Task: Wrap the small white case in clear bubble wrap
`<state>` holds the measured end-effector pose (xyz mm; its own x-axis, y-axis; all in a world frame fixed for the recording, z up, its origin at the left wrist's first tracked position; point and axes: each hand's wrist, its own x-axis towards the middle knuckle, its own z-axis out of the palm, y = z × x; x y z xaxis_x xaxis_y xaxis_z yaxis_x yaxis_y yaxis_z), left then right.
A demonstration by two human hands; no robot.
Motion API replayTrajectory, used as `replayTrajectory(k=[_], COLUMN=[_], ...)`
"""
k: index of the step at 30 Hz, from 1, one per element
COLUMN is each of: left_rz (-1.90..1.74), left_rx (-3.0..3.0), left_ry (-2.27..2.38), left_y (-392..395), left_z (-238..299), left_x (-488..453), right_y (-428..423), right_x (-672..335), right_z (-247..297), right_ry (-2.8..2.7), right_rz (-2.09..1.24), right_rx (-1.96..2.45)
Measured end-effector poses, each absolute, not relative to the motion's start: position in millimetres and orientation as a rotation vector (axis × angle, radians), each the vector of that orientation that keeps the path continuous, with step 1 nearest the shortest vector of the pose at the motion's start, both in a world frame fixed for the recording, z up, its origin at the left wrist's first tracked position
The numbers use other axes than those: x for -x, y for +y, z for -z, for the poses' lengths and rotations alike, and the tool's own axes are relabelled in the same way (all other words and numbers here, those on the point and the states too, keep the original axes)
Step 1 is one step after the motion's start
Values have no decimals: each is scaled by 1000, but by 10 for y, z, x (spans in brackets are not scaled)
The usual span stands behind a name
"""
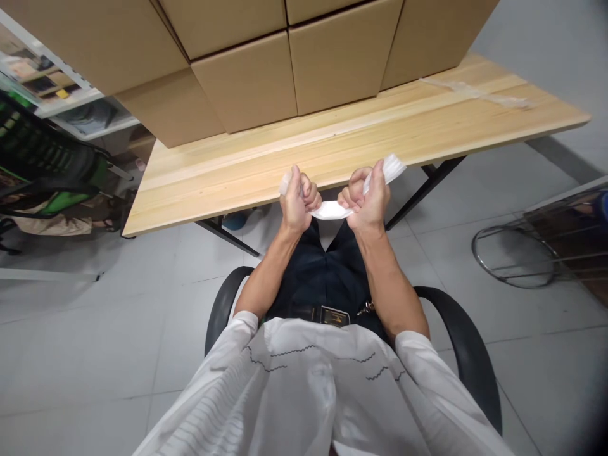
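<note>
A white folded strip, which looks like tissue or thin foam wrap [331,210], stretches between my two fists just off the table's near edge. My left hand [299,199] is closed round one end, and a short pale bit of it sticks out above the thumb. Round the other end my right hand [368,197] is closed, with a longer white tail poking out to the upper right. The middle of the strip sags slightly between the hands. What lies inside the strip, if anything, is hidden.
Several cardboard boxes [247,85] stand stacked along the back of the wooden table [199,189]. Clear tape [479,94] lies at its right end. A black chair armrest [468,342] is at my right, a round metal stool frame [513,256] farther right, and a green mesh chair [52,152] at left.
</note>
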<state>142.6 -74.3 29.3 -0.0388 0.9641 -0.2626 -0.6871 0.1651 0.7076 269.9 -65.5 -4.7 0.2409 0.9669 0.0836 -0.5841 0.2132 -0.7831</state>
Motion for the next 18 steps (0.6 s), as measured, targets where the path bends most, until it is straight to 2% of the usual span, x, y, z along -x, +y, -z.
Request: replayTrajectory(k=[18], left_rz=[-1374], left_rx=[-847], left_ry=[950], left_y=[-643], left_z=[132], left_x=[-1433], right_y=[-683], right_x=[-2567], right_z=[110], right_ry=[-854], right_rz=[-1177], right_rx=[836])
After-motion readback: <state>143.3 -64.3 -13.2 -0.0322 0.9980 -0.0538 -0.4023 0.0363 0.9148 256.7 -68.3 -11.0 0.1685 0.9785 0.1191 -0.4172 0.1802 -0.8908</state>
